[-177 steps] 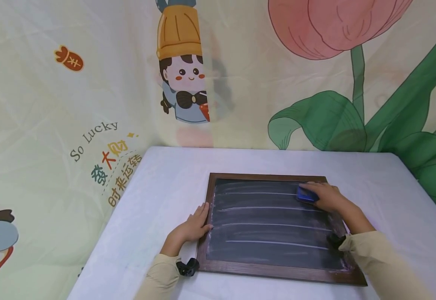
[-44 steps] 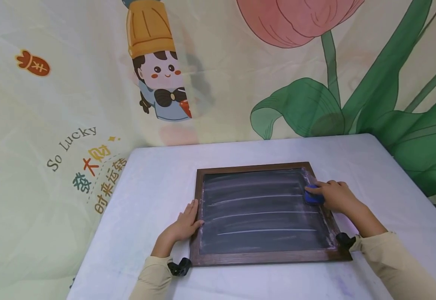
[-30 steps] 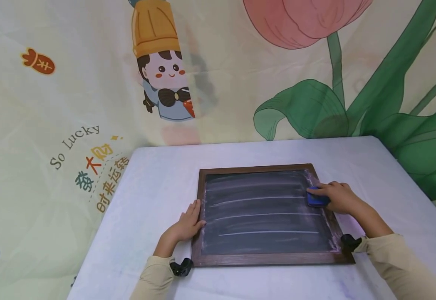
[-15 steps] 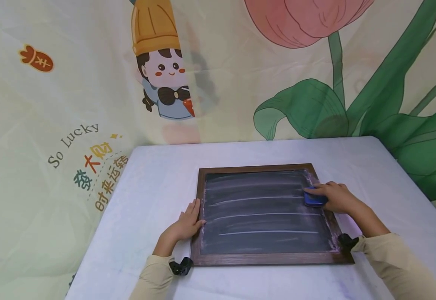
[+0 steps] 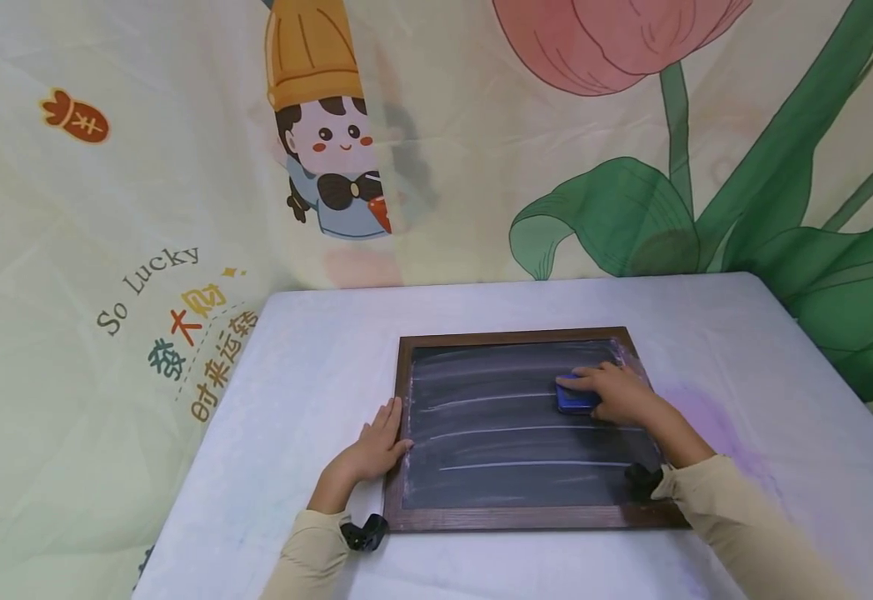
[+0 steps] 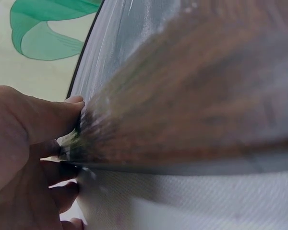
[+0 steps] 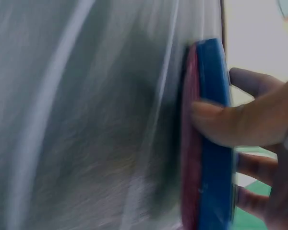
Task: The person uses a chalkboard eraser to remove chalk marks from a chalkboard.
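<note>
A chalkboard (image 5: 496,492) with a dark wooden frame lies on the table, with several white chalk lines and smears across it. My left hand (image 5: 367,450) rests along its left edge, fingers straight, thumb over the frame; the left wrist view has the thumb (image 6: 53,117) touching the frame's side. On the upper right of the board, my right hand (image 5: 616,393) holds a blue chalkboard eraser (image 5: 575,402) flat against the surface. In the right wrist view the eraser (image 7: 215,167) shows a pinkish pad facing the board, with thumb and fingers on opposite sides.
White cloth covers the table (image 5: 316,350); a purple powdery stain (image 5: 706,417) marks it right of the board. Behind hangs a printed cloth backdrop (image 5: 466,167) with a flower and cartoon figure. Black wrist cameras (image 5: 364,533) sit at both cuffs.
My right hand has slid the eraser leftward from the board's right edge during the last half second. Earlier it was near the upper right corner. My left hand stays at the left edge.
</note>
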Demonstrator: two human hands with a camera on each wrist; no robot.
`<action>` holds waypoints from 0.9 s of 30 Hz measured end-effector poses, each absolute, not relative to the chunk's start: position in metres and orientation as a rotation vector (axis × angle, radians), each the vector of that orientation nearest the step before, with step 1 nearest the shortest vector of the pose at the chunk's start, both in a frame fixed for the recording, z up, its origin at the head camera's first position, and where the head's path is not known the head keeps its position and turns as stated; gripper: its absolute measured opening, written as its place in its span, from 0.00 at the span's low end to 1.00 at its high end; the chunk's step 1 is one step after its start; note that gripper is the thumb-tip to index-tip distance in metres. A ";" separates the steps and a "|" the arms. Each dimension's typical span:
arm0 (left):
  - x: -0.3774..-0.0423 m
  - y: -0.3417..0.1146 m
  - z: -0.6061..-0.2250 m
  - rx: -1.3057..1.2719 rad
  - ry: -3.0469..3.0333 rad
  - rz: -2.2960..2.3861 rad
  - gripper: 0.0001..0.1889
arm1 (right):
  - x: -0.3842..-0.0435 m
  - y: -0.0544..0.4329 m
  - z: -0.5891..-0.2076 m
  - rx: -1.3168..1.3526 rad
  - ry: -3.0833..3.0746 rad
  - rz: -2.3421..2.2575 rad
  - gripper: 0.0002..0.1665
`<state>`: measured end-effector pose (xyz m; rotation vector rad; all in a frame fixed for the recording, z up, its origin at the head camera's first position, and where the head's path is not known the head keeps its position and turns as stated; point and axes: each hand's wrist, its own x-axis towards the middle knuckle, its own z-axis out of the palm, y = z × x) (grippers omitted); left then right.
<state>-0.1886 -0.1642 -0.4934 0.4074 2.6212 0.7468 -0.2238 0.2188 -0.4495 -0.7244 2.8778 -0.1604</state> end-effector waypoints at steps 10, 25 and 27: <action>-0.188 -0.164 -0.490 0.409 2.624 0.745 0.35 | -0.232 0.160 -0.451 -0.766 2.838 -0.171 0.38; -0.187 -0.164 -0.489 0.425 2.613 0.768 0.35 | -0.229 0.045 -0.450 -0.853 2.753 -0.107 0.37; -0.188 -0.164 -0.489 0.429 2.614 0.762 0.35 | -0.227 0.030 -0.449 -0.875 2.758 -0.085 0.38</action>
